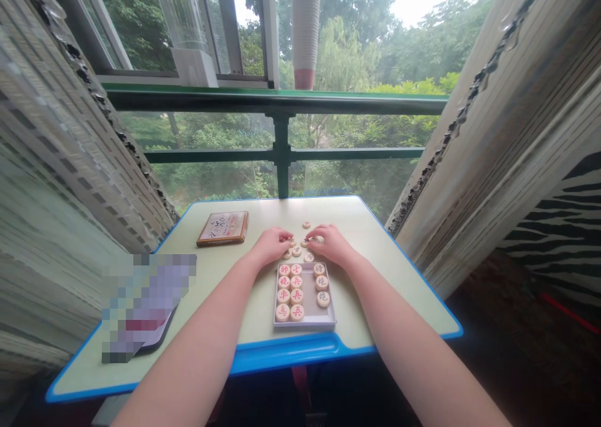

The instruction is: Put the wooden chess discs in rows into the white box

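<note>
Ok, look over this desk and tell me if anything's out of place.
Several round Chinese chess pieces lie loose on the desk, around the left hand and right hand. They look odd because they sit outside the shallow tray, where the other pieces stand in tidy rows.

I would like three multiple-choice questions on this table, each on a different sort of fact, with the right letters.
1. Where is the tray of Chinese chess pieces?
A) Nearer the person than the hands
B) Beyond the hands
C) On the window ledge

2. What colour are their characters?
A) Blue
B) Red
C) Green

3. How do the tray's pieces lie?
A) Stacked
B) On edge
C) Flat

1 A: the left hand and right hand reach beyond it.
2 B: red strokes show.
3 C: each lies face up.
</note>
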The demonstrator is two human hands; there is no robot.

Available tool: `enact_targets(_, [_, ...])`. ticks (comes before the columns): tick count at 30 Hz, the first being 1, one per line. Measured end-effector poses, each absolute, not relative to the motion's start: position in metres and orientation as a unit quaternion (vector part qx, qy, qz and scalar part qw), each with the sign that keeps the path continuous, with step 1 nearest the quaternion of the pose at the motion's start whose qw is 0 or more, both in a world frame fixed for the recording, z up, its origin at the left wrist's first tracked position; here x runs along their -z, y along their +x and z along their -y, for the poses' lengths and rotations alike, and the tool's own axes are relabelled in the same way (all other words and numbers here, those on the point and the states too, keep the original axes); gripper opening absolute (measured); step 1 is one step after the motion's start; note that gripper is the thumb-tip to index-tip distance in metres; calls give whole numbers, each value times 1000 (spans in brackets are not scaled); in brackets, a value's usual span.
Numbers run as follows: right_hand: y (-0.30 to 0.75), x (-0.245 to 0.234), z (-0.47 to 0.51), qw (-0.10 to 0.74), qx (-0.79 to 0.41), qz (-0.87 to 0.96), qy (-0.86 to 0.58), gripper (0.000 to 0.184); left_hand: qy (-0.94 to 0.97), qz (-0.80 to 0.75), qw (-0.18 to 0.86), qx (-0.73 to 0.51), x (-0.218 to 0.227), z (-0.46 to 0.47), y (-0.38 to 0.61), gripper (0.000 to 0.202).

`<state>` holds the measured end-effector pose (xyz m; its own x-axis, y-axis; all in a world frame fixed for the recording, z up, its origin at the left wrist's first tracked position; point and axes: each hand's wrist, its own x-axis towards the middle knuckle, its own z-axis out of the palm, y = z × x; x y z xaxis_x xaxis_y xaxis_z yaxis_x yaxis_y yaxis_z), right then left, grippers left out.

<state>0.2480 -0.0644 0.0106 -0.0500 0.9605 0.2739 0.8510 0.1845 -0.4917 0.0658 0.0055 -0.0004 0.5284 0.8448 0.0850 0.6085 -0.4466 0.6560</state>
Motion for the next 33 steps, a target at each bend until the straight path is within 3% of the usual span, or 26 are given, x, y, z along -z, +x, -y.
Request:
enact_targets(13, [245, -14, 66, 250, -93, 714, -647, 18, 833, -430, 289, -194, -8, -1, 65, 32])
enact_targets(26, [252, -19, 69, 277, -154, 671, -670, 21, 764, -446, 421, -203, -16, -8, 43, 44])
enact_targets(33, [253, -19, 70, 269, -176, 653, -686, 18, 772, -461, 411, -150, -20, -7, 38, 33])
